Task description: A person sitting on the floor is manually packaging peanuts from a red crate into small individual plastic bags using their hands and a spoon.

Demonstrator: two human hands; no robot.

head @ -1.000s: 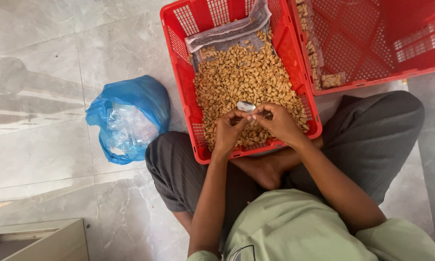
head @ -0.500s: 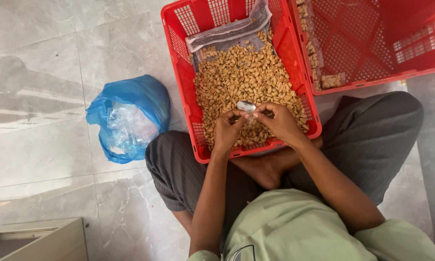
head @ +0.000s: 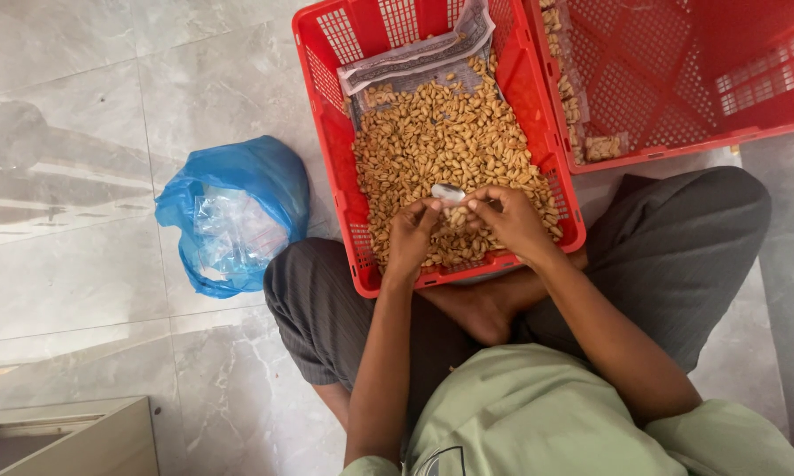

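Sachet [head: 448,191], small, clear and whitish, sits just above the nut heap [head: 441,159], pinched between the fingertips of both hands. The left hand [head: 412,236] has its fingers curled in, thumb and forefinger closed on the sachet's near-left edge; the right hand [head: 513,222] pinches the right edge the same way, the other fingers folded over the nuts. Whether the sachet is sealed or already torn cannot be told at this size.

Judging by the two-handed pinch, the step in hand looks like working the sachet itself, either opening it or closing it, not sorting the nuts. The next move would call for a steady hold on one side while the other pulls or presses, kept low over the heap so nothing spills outside.

The nuts fill the near red crate [head: 335,150], which rests against the person's crossed legs, with a crumpled grey liner [head: 415,57] at its far end. A second red crate [head: 679,79], almost empty, stands touching it on the right. A blue bag [head: 238,211] of clear plastic lies on the marble floor [head: 80,291] to the left.
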